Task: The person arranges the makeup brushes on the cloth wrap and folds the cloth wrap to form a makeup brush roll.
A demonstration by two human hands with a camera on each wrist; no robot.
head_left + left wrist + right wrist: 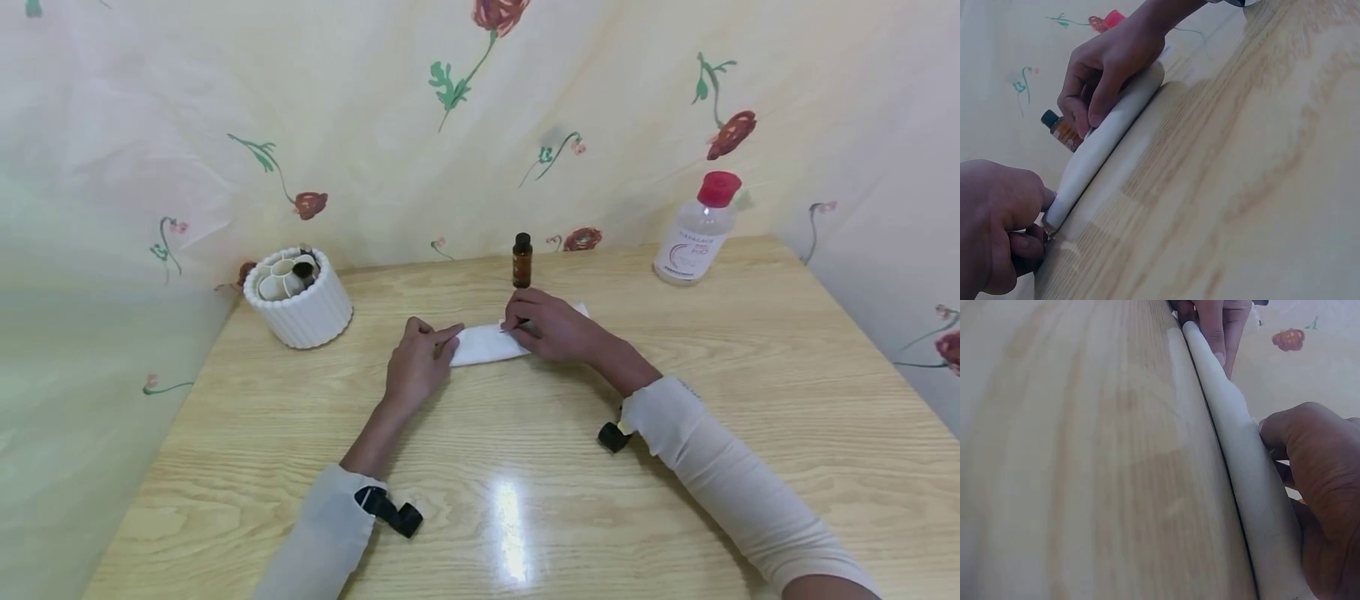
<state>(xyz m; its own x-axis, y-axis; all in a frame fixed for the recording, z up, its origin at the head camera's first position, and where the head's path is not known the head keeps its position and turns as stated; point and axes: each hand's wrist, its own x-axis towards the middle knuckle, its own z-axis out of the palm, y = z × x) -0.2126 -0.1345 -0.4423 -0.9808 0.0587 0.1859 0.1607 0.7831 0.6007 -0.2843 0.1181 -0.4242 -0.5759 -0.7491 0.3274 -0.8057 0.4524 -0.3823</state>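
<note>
A long strip of folded white cloth [487,344] lies on the wooden table, its far right corner showing beyond the right hand. At its left end, my left hand [420,362] pinches the cloth between thumb and fingers; the left wrist view shows that hand [1000,228] close up. My right hand [551,325] grips the far edge nearer the middle, thumb and fingertips together. In the right wrist view the cloth [1250,469] looks thick and rounded along its near edge. Part of it is hidden beneath the right hand.
Just behind the right hand stands a small brown bottle [522,262] with a black cap. A white ribbed holder [303,308] with brushes and tubes is at the back left. A clear bottle [692,242] with a red cap stands back right, near the flowered wall covering [375,125].
</note>
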